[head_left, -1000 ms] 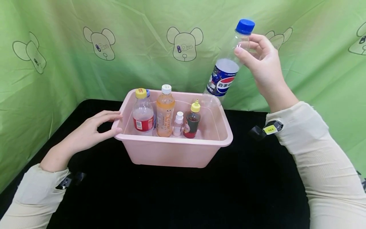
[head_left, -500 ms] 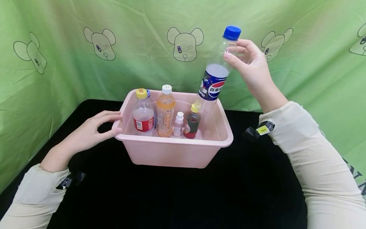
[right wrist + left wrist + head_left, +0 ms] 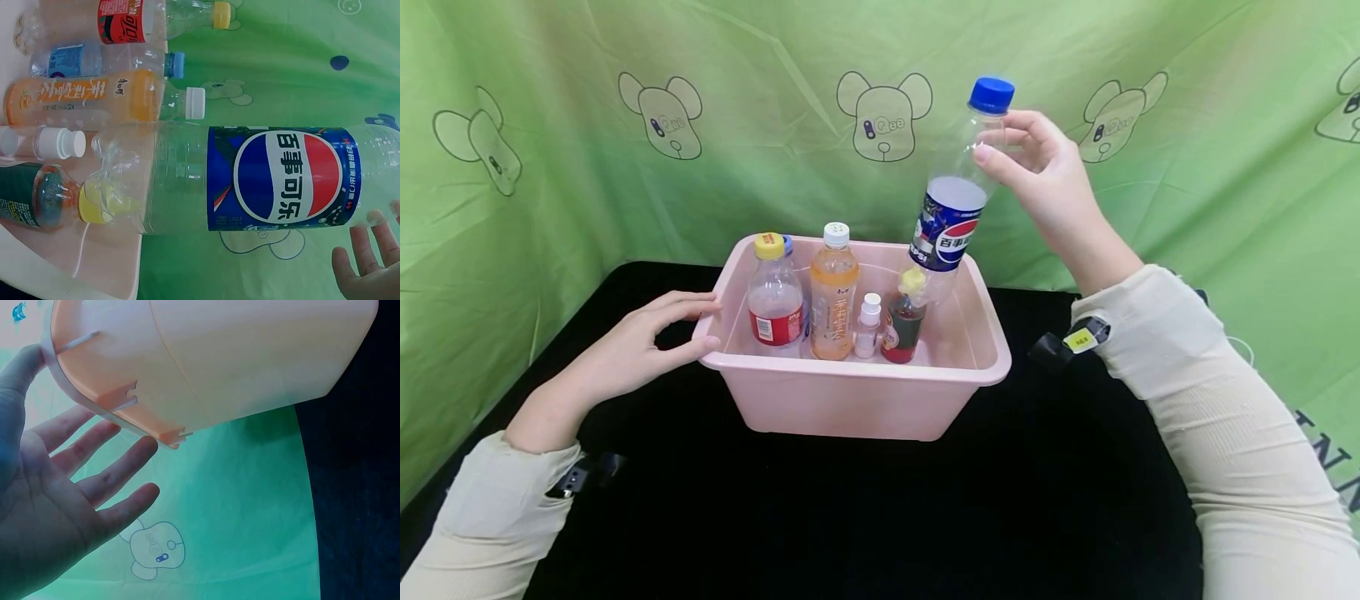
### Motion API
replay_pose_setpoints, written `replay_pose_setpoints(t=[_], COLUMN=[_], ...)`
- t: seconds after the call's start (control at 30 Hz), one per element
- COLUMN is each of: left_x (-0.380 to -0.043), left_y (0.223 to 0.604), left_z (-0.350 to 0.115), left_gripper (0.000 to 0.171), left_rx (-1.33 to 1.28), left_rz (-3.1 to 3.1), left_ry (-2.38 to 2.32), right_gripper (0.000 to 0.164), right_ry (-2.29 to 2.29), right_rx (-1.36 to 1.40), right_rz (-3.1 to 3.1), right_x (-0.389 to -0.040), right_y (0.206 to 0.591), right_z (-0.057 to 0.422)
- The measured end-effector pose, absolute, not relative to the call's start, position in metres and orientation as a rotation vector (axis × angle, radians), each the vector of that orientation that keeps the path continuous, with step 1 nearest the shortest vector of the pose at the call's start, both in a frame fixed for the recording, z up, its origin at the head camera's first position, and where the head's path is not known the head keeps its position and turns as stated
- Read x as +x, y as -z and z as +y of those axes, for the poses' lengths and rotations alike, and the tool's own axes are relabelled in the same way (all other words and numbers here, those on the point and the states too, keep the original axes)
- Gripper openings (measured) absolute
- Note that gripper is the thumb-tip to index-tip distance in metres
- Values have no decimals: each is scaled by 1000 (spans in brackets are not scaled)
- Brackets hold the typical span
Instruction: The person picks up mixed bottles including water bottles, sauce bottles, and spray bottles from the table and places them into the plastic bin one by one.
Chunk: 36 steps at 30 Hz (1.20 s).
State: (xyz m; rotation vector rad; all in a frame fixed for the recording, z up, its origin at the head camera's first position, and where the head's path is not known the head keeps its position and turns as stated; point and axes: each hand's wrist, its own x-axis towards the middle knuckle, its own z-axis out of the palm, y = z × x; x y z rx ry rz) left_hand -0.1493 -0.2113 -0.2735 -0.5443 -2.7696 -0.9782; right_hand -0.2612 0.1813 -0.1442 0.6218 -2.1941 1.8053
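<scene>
My right hand [image 3: 1045, 171] pinches a clear plastic soda bottle [image 3: 947, 225] near its neck. It has a blue cap and a blue Pepsi-style label, and it tilts with its base low over the right part of a pink basin [image 3: 850, 400]. In the right wrist view, the soda bottle's base [image 3: 125, 181] overlaps the yellow cap of a small dark sauce bottle [image 3: 904, 325]; whether they touch, I cannot tell. My left hand [image 3: 632, 337] rests on the basin's left rim with fairly straight fingers, several of them free of the wall in the left wrist view.
Inside the basin stand a yellow-capped bottle with red label [image 3: 775, 312], an orange drink bottle [image 3: 833, 300] and a small white-capped bottle [image 3: 867, 329]. A blue-capped bottle [image 3: 100, 60] is partly hidden in the head view. Black cloth [image 3: 865, 517] covers the table; green curtain [image 3: 737, 150] hangs behind.
My right hand has carried the soda bottle left and down, from above the basin's back right corner to lower over its right part. My left hand and the basin have stayed put.
</scene>
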Motion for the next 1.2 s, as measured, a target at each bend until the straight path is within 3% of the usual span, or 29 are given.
replay_pose_setpoints(t=[1.2], left_x=[-149], left_y=[273], left_z=[-211], left_gripper=[45], left_rx=[-554], left_rz=[-2750], left_ry=[930], right_gripper=[38], right_ry=[-1575], right_rx=[821], right_rz=[-2445], right_x=[-278], right_y=[151], right_z=[165])
